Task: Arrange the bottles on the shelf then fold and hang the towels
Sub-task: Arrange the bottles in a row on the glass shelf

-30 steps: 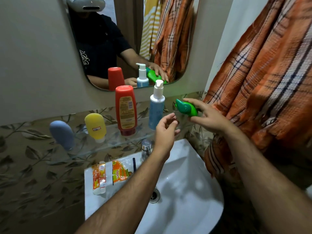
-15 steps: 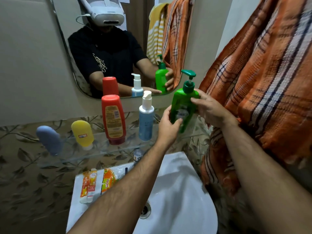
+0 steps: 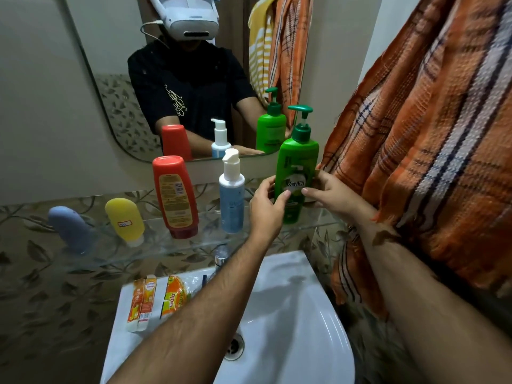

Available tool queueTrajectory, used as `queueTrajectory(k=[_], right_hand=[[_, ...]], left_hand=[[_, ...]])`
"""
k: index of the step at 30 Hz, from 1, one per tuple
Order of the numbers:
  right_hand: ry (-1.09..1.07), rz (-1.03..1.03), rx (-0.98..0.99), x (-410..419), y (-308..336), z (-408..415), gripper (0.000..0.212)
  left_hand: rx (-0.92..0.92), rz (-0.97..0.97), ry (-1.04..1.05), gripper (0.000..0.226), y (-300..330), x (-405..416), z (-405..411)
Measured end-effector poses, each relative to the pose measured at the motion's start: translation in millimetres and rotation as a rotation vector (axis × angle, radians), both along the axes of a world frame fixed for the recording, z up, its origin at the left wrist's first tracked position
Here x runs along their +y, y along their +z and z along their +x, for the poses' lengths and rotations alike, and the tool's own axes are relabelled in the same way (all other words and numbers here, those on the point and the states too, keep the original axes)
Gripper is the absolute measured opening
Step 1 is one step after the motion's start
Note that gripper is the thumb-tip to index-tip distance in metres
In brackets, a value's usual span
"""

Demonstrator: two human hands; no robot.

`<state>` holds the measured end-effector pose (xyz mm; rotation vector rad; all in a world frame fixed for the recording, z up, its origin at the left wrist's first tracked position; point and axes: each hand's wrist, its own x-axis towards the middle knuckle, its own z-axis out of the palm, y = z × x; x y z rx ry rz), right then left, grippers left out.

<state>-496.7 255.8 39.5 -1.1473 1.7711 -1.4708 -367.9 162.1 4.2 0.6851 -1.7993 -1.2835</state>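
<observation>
Green pump bottle (image 3: 296, 173) upright at the right end of the glass shelf (image 3: 171, 245), pinched by left hand (image 3: 264, 209) and right hand (image 3: 331, 194); likely to topple toward the sink (image 3: 291, 314) if released off-balance.

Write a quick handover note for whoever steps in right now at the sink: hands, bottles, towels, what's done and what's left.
Left hand and right hand both hold the green pump bottle, upright at the right end of the glass shelf; whether its base has touched down is unclear.
Already standing on the shelf, left to right: blue bottle, yellow bottle, red bottle, white pump bottle.
Left: release the green bottle, then fold and hang the towels. The orange plaid towel hangs unfolded at the right.
</observation>
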Motion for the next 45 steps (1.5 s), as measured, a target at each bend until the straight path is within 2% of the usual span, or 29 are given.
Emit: queueTrajectory(k=[12,28,38,45], right_hand=[[-0.037,-0.038,-0.005,-6.2,-6.0,1.1,0.047],[-0.119,0.009,0.163,3.6,-7.3,9.6,0.037],[-0.182,0.082,0.341,19.0,-18.6,27.0,0.048],[-0.294,0.147,0.338,28.7,-29.2,55.9,0.073]], left_hand=[[-0.012,0.005,0.019,0.045,-0.5,1.0,-1.1],[-0.040,-0.052,0.047,0.058,-4.7,15.3,8.4],[-0.075,-0.140,0.095,0.062,-22.4,31.5,34.4],[-0.150,-0.242,0.023,0.067,-32.9,42.4,65.3]])
